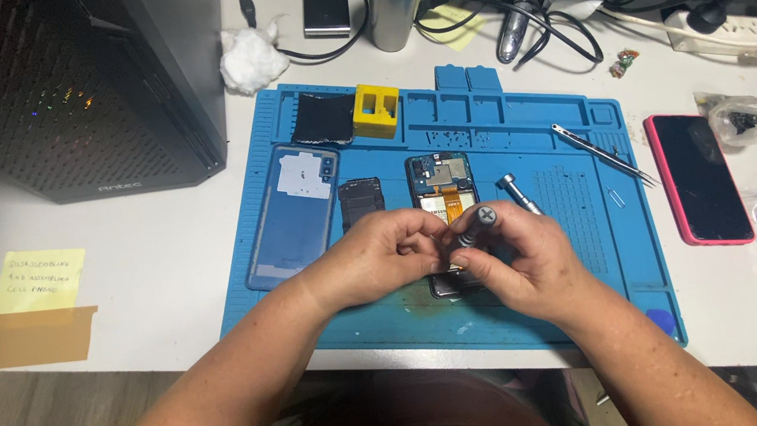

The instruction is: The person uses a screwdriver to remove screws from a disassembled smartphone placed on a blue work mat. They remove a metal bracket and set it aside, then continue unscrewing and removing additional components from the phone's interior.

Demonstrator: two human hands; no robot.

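An opened phone (pixel 442 183) lies on the blue work mat (pixel 566 244), its circuit board and orange ribbon exposed. Both hands meet just over its lower half. My right hand (pixel 523 261) grips a small screwdriver (pixel 474 224) with a round grey cap, held upright. My left hand (pixel 376 259) pinches at the screwdriver's shaft or tip, fingers closed around it. The phone's lower part is hidden under the hands.
On the mat lie a blue back cover (pixel 293 213), a black battery (pixel 360 201), a black pad (pixel 323 117), a yellow block (pixel 377 110), another driver (pixel 517 193) and tweezers (pixel 604 152). A pink-cased phone (pixel 697 178) lies right; a computer tower (pixel 75 89) stands left.
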